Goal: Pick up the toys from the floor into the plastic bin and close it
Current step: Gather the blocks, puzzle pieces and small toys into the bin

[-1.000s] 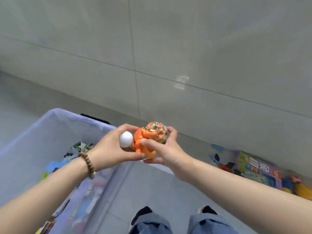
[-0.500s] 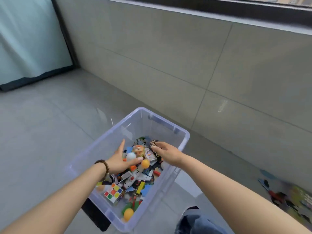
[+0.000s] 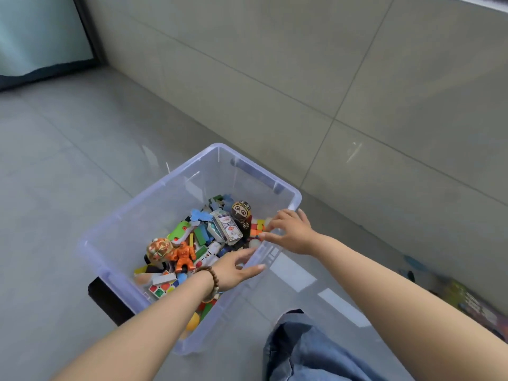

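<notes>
Both grips wide, empty: left hand (image 3: 233, 270); right hand (image 3: 291, 232); above toy-filled bin (image 3: 132, 215)

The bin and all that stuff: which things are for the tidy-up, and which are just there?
For the tidy-up:
- plastic bin
- orange figure inside it
- cube puzzle inside it
- toy box on the floor
- left hand, right hand, both empty

Just there:
- tiled wall
- black object beside the bin
</notes>
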